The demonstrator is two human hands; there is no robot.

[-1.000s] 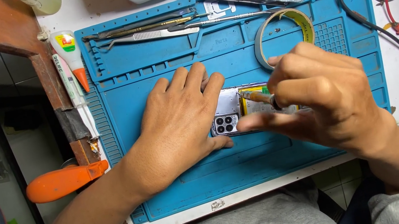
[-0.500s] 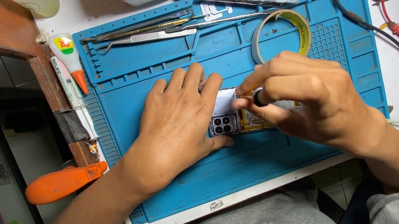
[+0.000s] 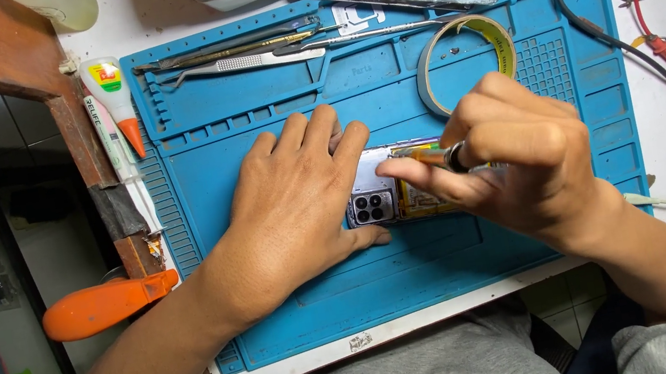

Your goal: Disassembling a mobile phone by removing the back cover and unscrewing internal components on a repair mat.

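Orange handle: lies off the left edge of the bench, well apart from the work
Glue tubes: just beside the mat's upper left corner
Left hand: spread flat, palm down, pressing the left end of the phone onto the mat; it clasps nothing, it only pins
Opened phone: lies flat mid-mat with its back off, camera cluster and yellowish innards showing, between the two hands
Handling: judged light, stiff and thin, yet fragile inside; best held by the outer edges and frame, not by the bare parts
Thin tool: tip on the phone's upper edge
Right hand: fingers pinched tight on the thin tool, a ring showing
Blue work mat: looks rubbery and ribbed, likely to stop sliding
Tweezers: in the mat's top tray
Tape roll: near, above the right hand
Room: white bench, red and black leads at right
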